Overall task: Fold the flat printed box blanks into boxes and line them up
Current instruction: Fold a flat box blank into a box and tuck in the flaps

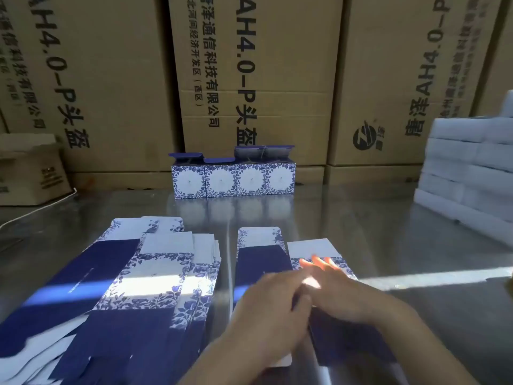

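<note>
A single flat box blank, navy with blue-and-white flower print, lies on the shiny table in front of me. My left hand rests on its near middle with the fingers bent over it. My right hand lies flat across the blank with straight fingers pointing left and away. Both hands are blurred. A fanned stack of flat blanks lies to the left. Several folded boxes stand side by side in a row at the far side, their top flaps up.
Large brown cartons form a wall behind the table. A stack of white foam blocks stands at the right edge. A smaller brown carton and a white cable are at the far left.
</note>
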Demonstrator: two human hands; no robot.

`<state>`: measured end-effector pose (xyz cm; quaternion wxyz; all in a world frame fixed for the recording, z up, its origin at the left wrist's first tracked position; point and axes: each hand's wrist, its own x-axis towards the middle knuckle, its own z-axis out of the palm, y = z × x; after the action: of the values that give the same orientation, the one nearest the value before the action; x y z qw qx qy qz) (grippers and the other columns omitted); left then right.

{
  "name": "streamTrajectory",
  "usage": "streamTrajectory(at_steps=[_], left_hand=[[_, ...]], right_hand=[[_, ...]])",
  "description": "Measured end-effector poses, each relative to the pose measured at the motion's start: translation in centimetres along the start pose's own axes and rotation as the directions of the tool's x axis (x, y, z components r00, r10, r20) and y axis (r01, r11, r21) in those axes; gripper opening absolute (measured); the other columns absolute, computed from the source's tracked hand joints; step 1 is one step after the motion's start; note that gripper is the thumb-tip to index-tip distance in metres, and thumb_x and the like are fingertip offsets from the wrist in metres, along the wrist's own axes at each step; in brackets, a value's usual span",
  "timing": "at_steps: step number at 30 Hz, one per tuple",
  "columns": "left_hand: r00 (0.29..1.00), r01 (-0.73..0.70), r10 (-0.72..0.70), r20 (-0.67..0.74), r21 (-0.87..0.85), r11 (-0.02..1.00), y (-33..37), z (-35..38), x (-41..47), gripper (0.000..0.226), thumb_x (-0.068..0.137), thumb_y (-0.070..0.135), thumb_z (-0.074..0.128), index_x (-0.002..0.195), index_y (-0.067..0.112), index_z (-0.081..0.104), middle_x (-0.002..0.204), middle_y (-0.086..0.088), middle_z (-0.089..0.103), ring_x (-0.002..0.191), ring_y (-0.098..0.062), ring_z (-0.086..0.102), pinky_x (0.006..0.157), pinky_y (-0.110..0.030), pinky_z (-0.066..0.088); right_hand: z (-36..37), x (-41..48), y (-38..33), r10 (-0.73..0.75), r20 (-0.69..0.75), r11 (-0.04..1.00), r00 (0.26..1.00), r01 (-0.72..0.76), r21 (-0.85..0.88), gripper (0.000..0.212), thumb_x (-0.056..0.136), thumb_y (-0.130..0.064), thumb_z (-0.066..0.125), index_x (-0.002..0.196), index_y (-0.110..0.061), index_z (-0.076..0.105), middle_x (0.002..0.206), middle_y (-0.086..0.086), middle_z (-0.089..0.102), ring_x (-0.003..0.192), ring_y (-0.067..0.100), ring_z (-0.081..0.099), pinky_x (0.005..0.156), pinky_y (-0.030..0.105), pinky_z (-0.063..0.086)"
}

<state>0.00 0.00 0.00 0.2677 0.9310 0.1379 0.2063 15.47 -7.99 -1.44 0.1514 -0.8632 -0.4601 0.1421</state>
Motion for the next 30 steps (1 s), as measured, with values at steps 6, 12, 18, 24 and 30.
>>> streamTrajectory(at_steps=[6, 12, 18, 24, 30], left_hand=[[0.905, 0.366, -0.417, 0.087, 0.344, 0.865, -4.0, 3.3, 5.7, 0.057, 0.099, 0.047, 0.023, 0.151, 0.025, 0.013, 0.160, -0.001, 0.006, 0.146, -0.023, 0.001, 0.116, -0.049, -0.002], [0.926, 0.336, -0.376, 0.038, 0.374, 0.864, -6.2, 4.5, 6.2, 0.058, 0.096, 0.050, 0.029, 0.149, 0.029, 0.017, 0.160, 0.004, 0.005, 0.147, -0.019, -0.002, 0.115, -0.049, -0.005], [0.911, 0.388, -0.412, 0.023, 0.297, 0.872, -6.8, 3.8, 7.0, 0.072, 0.089, 0.060, 0.045, 0.148, 0.026, 0.020, 0.159, -0.002, 0.000, 0.146, -0.022, 0.002, 0.117, -0.041, 0.004], [0.861, 0.502, -0.509, -0.007, 0.172, 0.848, -8.1, 1.8, 7.5, 0.089, 0.080, 0.059, 0.062, 0.148, 0.023, 0.019, 0.158, -0.004, -0.006, 0.146, -0.022, -0.001, 0.115, -0.031, 0.008], [0.873, 0.485, -0.487, -0.010, 0.125, 0.866, -9.3, 0.1, 7.5, 0.081, 0.080, 0.048, 0.068, 0.144, 0.016, 0.030, 0.150, -0.004, 0.029, 0.137, -0.020, 0.031, 0.109, -0.028, 0.025]], right_hand=[[2.5, 5.2, 0.1, 0.111, -0.098, 0.985, 0.989, -0.123, -0.121, 0.060, 0.099, -0.054, 0.023, 0.152, -0.030, 0.011, 0.161, -0.002, -0.003, 0.147, 0.019, -0.008, 0.117, 0.045, -0.009], [2.8, 6.0, 0.9, 0.080, -0.154, 0.989, 0.985, -0.098, -0.114, 0.059, 0.097, -0.053, 0.029, 0.150, -0.030, 0.020, 0.161, -0.002, 0.007, 0.147, 0.019, -0.001, 0.116, 0.045, -0.006], [1.8, 5.9, 1.2, 0.111, -0.187, 0.988, 0.976, -0.128, -0.080, 0.048, 0.100, -0.021, 0.028, 0.148, -0.022, 0.027, 0.160, 0.006, 0.007, 0.147, 0.026, -0.007, 0.119, 0.044, 0.000], [-0.2, 4.7, 2.5, 0.382, -0.273, 0.875, 0.883, -0.440, -0.200, 0.049, 0.095, -0.043, 0.029, 0.136, -0.018, 0.038, 0.144, 0.007, 0.039, 0.135, 0.027, 0.025, 0.105, 0.040, 0.023], [-0.4, 4.6, 3.2, 0.376, -0.270, 0.888, 0.887, -0.428, -0.168, 0.039, 0.095, -0.040, 0.030, 0.124, -0.022, 0.049, 0.123, 0.004, 0.055, 0.121, 0.025, 0.033, 0.093, 0.039, 0.027]])
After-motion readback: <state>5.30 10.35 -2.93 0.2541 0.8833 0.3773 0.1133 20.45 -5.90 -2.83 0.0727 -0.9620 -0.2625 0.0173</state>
